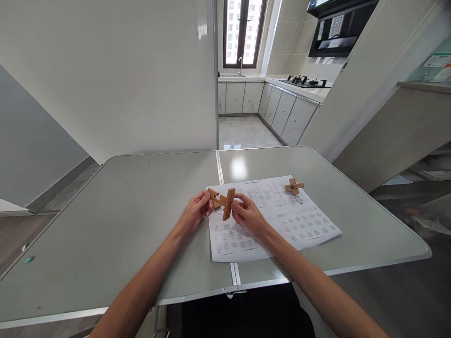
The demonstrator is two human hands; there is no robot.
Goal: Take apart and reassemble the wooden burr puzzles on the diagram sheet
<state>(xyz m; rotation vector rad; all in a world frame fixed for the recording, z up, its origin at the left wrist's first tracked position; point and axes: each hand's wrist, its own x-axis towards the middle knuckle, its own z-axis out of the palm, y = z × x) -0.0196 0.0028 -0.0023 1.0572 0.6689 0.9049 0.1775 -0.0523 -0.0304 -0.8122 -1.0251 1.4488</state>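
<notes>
Where one white wall panel (123, 80) ends, one kitchen recess shows one window (243, 33) and one hob (305, 82). One grey-green table (105, 225) fills the foreground, its single metal seam (235, 274) running front to back. One printed sheet (305, 216) lies across the seam, its lower middle hidden by the right hand (250, 217) and forearm. Both forearms converge from the near corners, bringing two hands close together above the sheet's left part. The right hand pinches an upright, slightly tilted wooden bar (229, 204) between thumb and fingers; the left hand (196, 210) pinches a notched wooden piece (213, 194) beside it. Fingers obscure how many pieces are held and whether they interlock. One cross-shaped wooden block (294, 186) rests at the sheet's far right corner. One green scrap (29, 259) lies near the table's left edge.
</notes>
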